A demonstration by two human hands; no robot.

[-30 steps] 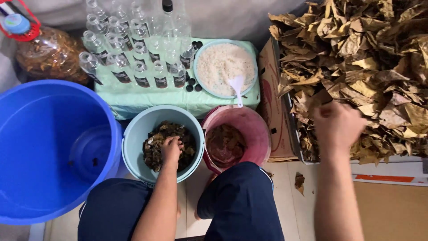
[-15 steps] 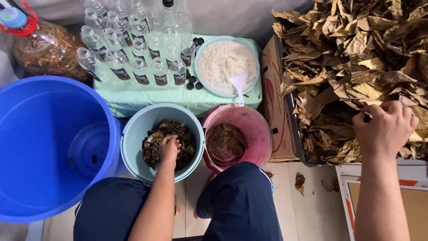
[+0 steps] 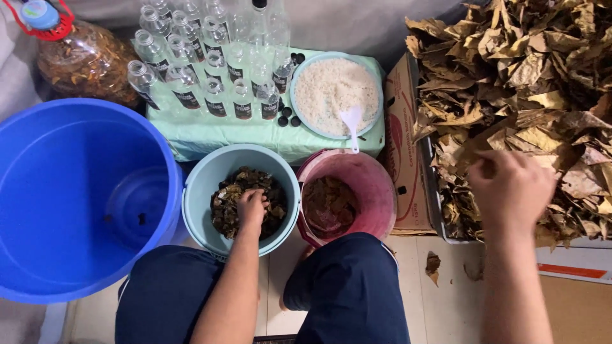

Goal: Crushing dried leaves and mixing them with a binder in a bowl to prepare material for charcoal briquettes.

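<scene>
My left hand [image 3: 252,209] is down inside a light blue bucket [image 3: 197,191], its fingers pressed into dark wet leaves [image 3: 224,204]. My right hand [image 3: 510,185] hovers over the near edge of a big pile of dry brown leaves [image 3: 523,83] at the right, fingers curled and blurred; whether it holds a leaf I cannot tell. A pink bucket [image 3: 376,185] with wet brown leaves stands between the two.
A large blue tub [image 3: 38,159] sits at the left. Behind the buckets, a low green-covered stand [image 3: 210,137] carries several clear bottles [image 3: 210,70] and a bowl of white grains [image 3: 335,89] with a white spoon. A cardboard box [image 3: 401,134] borders the leaf pile.
My right hand has moved left and down across the dry leaf pile toward its near edge. My left hand has stayed in the light blue bucket.
</scene>
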